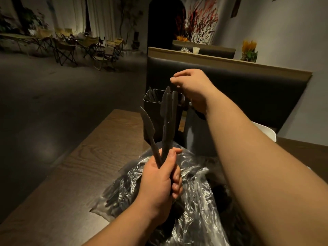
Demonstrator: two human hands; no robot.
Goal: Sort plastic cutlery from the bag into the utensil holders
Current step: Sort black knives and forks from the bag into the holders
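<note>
My left hand (162,181) grips a bunch of black plastic knives (166,118) by their handles, blades up, above the clear plastic bag (197,181) of black cutlery on the table. Behind them stands a black square utensil holder (153,112) with several black pieces in it. A second dark holder (195,134) stands to its right. My right hand (193,86) hovers over the two holders with thumb and fingertips pinched together. It seems to pinch the top of a thin black cutlery piece, which is hard to make out against the dark seat back.
The wooden table (85,166) ends at its left edge beside open dark floor. A black padded bench back (248,82) rises right behind the holders. A white object (266,129) lies at the table's right side, behind my right forearm.
</note>
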